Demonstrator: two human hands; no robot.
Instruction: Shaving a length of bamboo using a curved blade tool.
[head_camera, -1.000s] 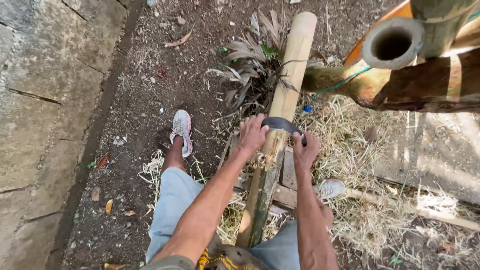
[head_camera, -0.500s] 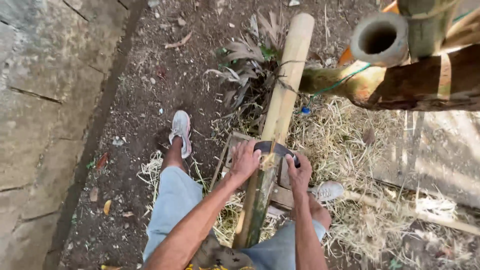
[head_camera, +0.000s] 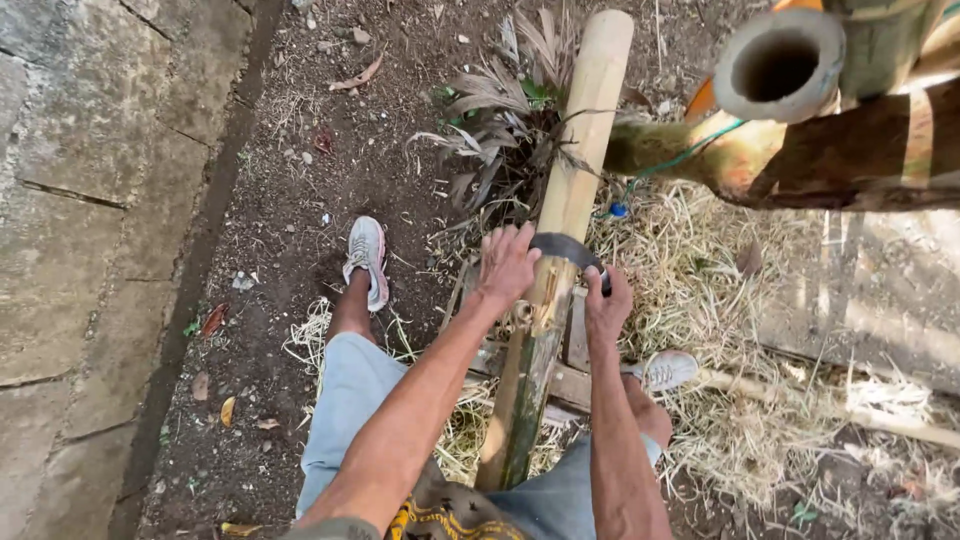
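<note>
Both hands grip a curved dark drawknife blade (head_camera: 566, 247) laid across a pale bamboo pole (head_camera: 572, 190). The left hand (head_camera: 506, 266) is closed around the blade's left end, fingers wrapped; the right hand (head_camera: 607, 306) is fisted on the right end. The pole runs from between the person's knees to the far middle, green and unpeeled near the body, bare beyond the blade. A hollow bamboo tube (head_camera: 782, 66) juts in at far right. Straw shavings (head_camera: 700, 280) crowd the right; bare dirt (head_camera: 290, 180) lies open left, edged by a stone slab (head_camera: 90, 200).
</note>
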